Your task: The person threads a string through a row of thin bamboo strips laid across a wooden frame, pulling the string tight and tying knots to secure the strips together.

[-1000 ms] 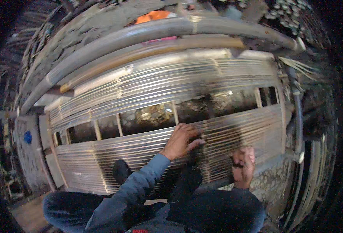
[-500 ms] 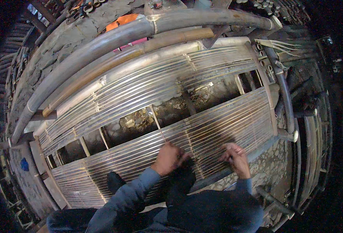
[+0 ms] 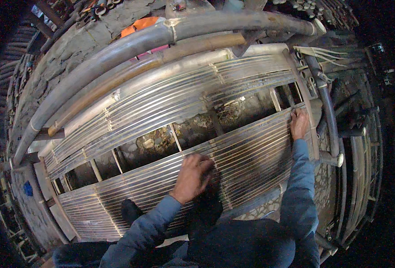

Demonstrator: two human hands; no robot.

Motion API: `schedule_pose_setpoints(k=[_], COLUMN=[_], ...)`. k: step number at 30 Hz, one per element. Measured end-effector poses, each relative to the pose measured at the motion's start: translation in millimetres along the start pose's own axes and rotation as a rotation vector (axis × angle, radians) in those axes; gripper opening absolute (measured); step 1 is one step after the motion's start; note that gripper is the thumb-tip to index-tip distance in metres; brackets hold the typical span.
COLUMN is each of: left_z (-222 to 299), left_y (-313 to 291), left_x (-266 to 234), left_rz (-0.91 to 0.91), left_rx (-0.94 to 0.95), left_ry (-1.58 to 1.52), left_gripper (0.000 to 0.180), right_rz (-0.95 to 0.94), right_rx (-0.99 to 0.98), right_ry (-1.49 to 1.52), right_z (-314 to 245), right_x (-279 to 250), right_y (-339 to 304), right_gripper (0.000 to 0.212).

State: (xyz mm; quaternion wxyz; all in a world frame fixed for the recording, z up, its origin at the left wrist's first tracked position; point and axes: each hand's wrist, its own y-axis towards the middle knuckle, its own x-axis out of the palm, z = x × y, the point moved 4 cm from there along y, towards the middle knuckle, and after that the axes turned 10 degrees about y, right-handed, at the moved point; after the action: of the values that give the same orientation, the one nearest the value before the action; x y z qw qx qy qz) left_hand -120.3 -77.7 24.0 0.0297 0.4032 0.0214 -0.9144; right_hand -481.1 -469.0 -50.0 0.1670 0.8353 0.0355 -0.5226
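Note:
Before me lies a bench-like bamboo frame with a panel of narrow pale slats [image 3: 135,183] across its near half. My left hand [image 3: 193,175] is above the panel's middle, beside a thin upright stick [image 3: 176,137] that crosses the gap. Its fingers are curled, and what they hold, if anything, is hidden. At the right end of the slats my right hand [image 3: 299,123] rests close to the side rail [image 3: 313,129], its fingers bent down and pressed together at the panel's upper edge. Whatever lies under those fingertips cannot be made out.
Thick bamboo poles [image 3: 130,47] curve along the far side, before a second band of slats [image 3: 161,96]. Rubble and scraps [image 3: 150,140] show through the gap. Loose pale strips [image 3: 325,53] stick out at the far right. A blue thing [image 3: 28,188] lies at left.
My right hand has moved away from me and to the right, from over the near slats to the panel's right end. The left hand has shifted slightly away from me.

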Motion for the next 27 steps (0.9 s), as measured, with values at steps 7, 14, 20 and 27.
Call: schedule_pose_setpoints(k=[7,14,20,27], left_z=[-69,-102,-117,-110], left_y=[-10,-12,-17,-9], left_x=[-31,-47,-14,-9], left_rz=[0.339,0.483,0.299,0.276], left_rx=[-0.24,-0.37,-0.535,-0.599], left_ry=[-0.073,0.05,0.083,0.156], left_gripper=[0.018,0.016,0.027,0.033], right_rz=[-0.134,-0.149,-0.08,-0.24], right_rx=[-0.157,-0.043,-0.257,-0.191], right_ry=[-0.016,0.237,0.266,0.184], right_z=[4,5,-62,-11], right_x=[-36,-67,1,31], right_y=[-31,-49,-6,11], right_gripper=[0.022,0.026,0.021,0.018])
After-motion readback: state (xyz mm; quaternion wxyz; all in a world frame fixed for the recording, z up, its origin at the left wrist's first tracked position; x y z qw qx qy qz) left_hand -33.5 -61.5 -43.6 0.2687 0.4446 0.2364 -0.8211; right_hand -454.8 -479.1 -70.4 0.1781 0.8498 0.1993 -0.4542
